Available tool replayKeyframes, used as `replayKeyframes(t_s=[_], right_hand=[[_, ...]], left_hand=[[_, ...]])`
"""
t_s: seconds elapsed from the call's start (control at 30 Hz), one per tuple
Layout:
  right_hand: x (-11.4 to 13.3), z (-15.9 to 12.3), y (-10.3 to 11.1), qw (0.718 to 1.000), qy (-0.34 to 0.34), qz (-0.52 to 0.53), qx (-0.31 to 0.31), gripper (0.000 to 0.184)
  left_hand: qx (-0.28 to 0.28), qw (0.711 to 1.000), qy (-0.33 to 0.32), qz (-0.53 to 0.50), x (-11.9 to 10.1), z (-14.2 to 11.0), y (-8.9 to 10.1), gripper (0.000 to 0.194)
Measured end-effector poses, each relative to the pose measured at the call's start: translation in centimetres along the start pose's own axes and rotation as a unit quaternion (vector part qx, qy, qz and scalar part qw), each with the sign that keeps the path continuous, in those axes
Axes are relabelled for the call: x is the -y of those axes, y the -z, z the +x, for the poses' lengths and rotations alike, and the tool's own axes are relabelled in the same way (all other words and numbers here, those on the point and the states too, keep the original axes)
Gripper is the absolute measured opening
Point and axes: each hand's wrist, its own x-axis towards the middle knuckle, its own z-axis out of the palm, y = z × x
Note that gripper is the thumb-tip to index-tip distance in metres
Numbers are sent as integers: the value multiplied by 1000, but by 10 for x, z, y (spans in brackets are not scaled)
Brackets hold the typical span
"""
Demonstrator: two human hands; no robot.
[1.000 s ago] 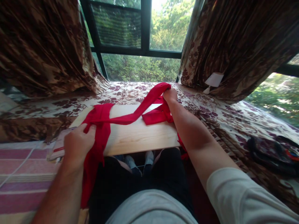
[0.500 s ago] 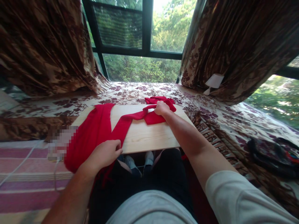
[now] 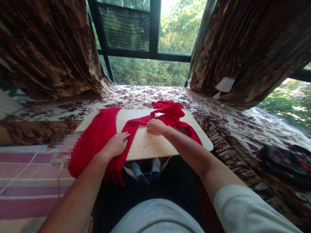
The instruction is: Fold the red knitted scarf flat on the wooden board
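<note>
A long red scarf (image 3: 97,136) lies draped over a pale wooden lap board (image 3: 155,147). One end hangs off the board's left front with its fringe showing; the other end is bunched at the far right and trails off the right edge. My left hand (image 3: 115,144) lies flat on the scarf near the board's front edge, fingers stretched out. My right hand (image 3: 155,127) rests on the narrower strip of scarf at the board's middle, fingers curled down against the cloth.
The board sits across my lap over dark trousers. Floral bedding (image 3: 145,94) spreads behind it up to a window (image 3: 148,35) flanked by brown patterned curtains (image 3: 43,48). A striped cover (image 3: 26,181) lies left, a dark bag (image 3: 286,161) right.
My right hand lowered the lifted scarf end onto the board, then slid back toward the middle. My left hand moved right along the scarf and flattened on it.
</note>
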Motion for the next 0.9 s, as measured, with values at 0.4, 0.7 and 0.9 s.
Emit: replayKeyframes(t_s=[0.4,0.7,0.9], right_hand=[[-31,-41,4,984,-159,-83,15,30],[-27,-64,-18,952,-287,-66,-81,31],[-23,-67,-25,924,-354,-69,-128,30]], left_hand=[[-7,997,-70,16,2,5,-4,46],[-7,999,-17,42,-5,15,2,41],[-7,994,27,108,-22,41,2,46]])
